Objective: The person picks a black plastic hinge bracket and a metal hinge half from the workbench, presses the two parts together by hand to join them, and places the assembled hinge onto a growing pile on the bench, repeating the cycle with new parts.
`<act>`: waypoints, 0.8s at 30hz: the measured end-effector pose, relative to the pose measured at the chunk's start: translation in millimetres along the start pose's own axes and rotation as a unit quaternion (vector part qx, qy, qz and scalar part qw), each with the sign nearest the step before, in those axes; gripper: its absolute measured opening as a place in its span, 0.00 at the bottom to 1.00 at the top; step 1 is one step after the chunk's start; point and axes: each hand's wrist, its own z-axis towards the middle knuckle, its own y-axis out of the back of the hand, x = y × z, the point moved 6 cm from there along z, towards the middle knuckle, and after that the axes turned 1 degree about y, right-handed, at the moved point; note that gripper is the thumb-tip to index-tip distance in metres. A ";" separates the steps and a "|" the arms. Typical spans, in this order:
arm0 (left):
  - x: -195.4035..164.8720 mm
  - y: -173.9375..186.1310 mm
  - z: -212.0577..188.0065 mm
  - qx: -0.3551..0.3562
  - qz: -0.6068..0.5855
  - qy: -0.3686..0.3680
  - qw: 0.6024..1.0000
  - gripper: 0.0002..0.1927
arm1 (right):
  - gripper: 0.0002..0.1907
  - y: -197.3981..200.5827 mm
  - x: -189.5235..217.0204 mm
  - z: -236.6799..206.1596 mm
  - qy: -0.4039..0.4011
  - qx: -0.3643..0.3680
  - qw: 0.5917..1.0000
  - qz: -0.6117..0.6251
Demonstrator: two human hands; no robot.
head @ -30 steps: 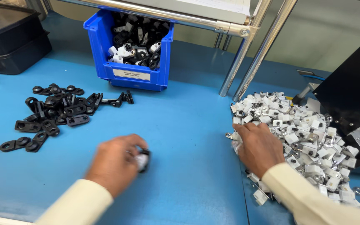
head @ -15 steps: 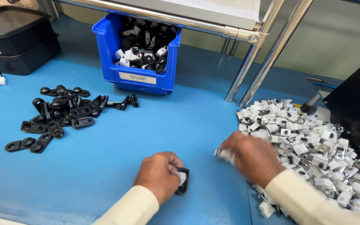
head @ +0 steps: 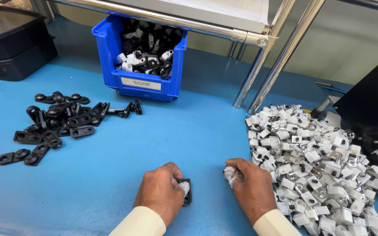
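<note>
2 hands are low on the blue bench (head: 206, 131), close together but not touching. The left hand (head: 160, 192) has its fingers curled shut over a black plastic bracket (head: 187, 192) with a small white piece seated against it; the bracket's right edge shows past the fingertips and rests on the bench. The right hand (head: 252, 188) has its fingers (head: 237, 168) pinched closed on 1 small white and metal clip (head: 230, 174), held just right of the bracket and apart from it.

Immediately right of the right hand lies a large loose heap of white and metal clips (head: 316, 161), its near edge touching the back of that hand. Well to the left of the left hand sits a scattered group of black brackets (head: 49, 129). Beyond both hands stands a blue bin (head: 141, 83) holding mixed black and white parts, with 2 slanted metal tubes (head: 272, 65) to its right and a black tray (head: 9, 43) far left. A dark machine housing (head: 372, 105) borders the heap on the far right.

Risks, as judged: the clip is small and held only at the fingertips, so a slack pinch could drop it onto the bench or into the heap. The left fingers cover most of the bracket, hiding the seat, so a misaligned fit could go unnoticed. The right wrist against the heap could push loose clips off the bench edge.
</note>
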 end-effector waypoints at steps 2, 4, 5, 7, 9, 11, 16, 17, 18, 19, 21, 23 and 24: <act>2.9 0.8 -0.3 0.010 -0.011 0.011 1.000 0.09 | 0.20 2.4 4.8 -8.9 0.023 -0.042 0.999 0.018; 5.3 1.0 -2.2 0.017 -0.003 0.025 1.000 0.09 | 0.23 2.4 7.6 -15.4 0.025 -0.064 0.997 0.033; 5.6 1.6 -2.9 0.017 0.001 0.025 1.000 0.09 | 0.24 1.5 7.5 -17.2 0.015 -0.067 0.997 0.038; 6.4 2.2 -3.5 0.017 0.009 0.026 0.999 0.10 | 0.23 0.1 6.9 -17.7 0.000 -0.064 0.998 0.027; 8.9 5.4 -2.1 0.009 0.003 0.025 1.000 0.09 | 0.23 -2.8 6.4 -14.1 -0.012 -0.049 0.999 -0.006; 12.2 7.6 -0.9 0.002 -0.006 0.026 1.000 0.07 | 0.19 -9.0 15.2 -8.8 0.047 -0.030 0.994 -0.098; 11.4 1.9 2.6 0.030 -0.126 0.022 0.991 0.05 | 0.16 -14.5 18.0 18.1 0.064 0.013 0.990 -0.128; 10.5 0.8 2.6 0.030 -0.153 0.021 0.988 0.05 | 0.16 -12.4 13.9 19.6 0.043 0.019 0.996 -0.076; 9.3 -0.4 2.7 0.028 -0.180 0.022 0.983 0.05 | 0.17 -11.1 9.5 17.9 0.021 0.026 0.999 -0.024; 8.8 -0.8 2.7 0.026 -0.207 0.023 0.978 0.06 | 0.18 -7.4 4.1 13.3 -0.005 0.012 0.997 0.070; 10.4 -2.5 2.7 0.021 -0.220 0.047 0.974 0.04 | 0.20 -3.4 -7.3 -2.9 -0.059 -0.014 0.965 0.256; 5.6 -9.5 1.2 0.023 -0.214 0.042 0.976 0.05 | 0.20 -6.6 -6.9 -22.7 -0.050 -0.010 0.938 0.344; 2.7 -12.3 0.1 0.026 -0.199 0.028 0.979 0.06 | 0.20 -10.0 -4.5 -31.4 -0.046 -0.009 0.920 0.388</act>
